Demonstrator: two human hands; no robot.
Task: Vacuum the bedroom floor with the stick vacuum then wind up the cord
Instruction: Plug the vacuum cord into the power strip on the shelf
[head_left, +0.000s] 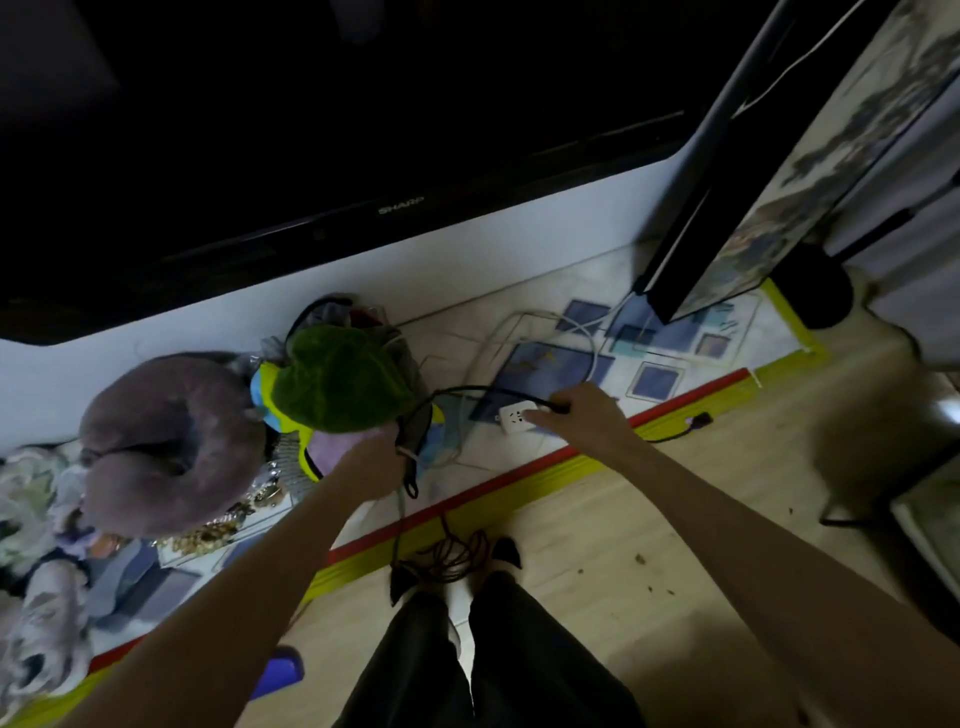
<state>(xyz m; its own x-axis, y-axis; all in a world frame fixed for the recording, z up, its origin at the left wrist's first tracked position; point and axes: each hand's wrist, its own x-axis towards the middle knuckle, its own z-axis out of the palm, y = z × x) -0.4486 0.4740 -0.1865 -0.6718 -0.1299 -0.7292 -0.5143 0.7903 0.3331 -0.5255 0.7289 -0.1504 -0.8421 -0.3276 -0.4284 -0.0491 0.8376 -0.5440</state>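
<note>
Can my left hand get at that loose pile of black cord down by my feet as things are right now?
Probably not straight away. The left hand already grips a bundle of cord, so it is occupied. The cord pile itself lies uncovered on the floor between the feet, with nothing over it.

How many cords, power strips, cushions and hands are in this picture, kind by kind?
Black cords: 1
White cords: 1
White power strips: 1
Ring-shaped cushions: 1
Green cushions: 1
Hands: 2, left hand, right hand
Total: 7
</note>
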